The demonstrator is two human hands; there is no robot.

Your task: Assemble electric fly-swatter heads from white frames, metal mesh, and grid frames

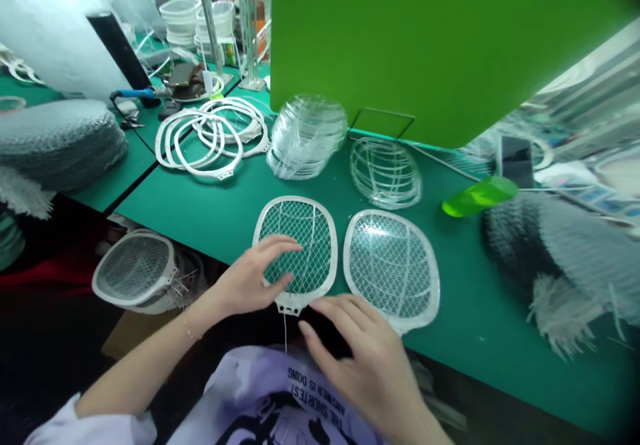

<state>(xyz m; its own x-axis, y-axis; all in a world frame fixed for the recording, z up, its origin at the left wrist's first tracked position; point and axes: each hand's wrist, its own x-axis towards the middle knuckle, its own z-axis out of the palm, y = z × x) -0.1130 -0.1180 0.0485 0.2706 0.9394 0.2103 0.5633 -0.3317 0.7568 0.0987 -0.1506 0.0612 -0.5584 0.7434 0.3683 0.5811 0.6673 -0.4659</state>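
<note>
My left hand (250, 278) lies on a white-framed, racket-shaped wire mesh panel (313, 235), its fingers spread across the mesh near the panel's left rim. My right hand (357, 358) hovers at the panel's lower end, fingers apart and close to a thin wire (285, 331) hanging from the panel's base. A second white-framed mesh panel (393, 271) lies to the right, with my right fingertips near its lower left rim. Both panels lie flat on a green workbench (200, 211).
Stacks of clear mesh frames (306, 137) and white plastic rings (210, 139) sit behind the panels. A green board (420, 45) rises at the back. A phone (517, 161), a green translucent handle (480, 197), and a blue-handled soldering iron (135, 93) are nearby. Bundled grey mesh (60, 143) lies left.
</note>
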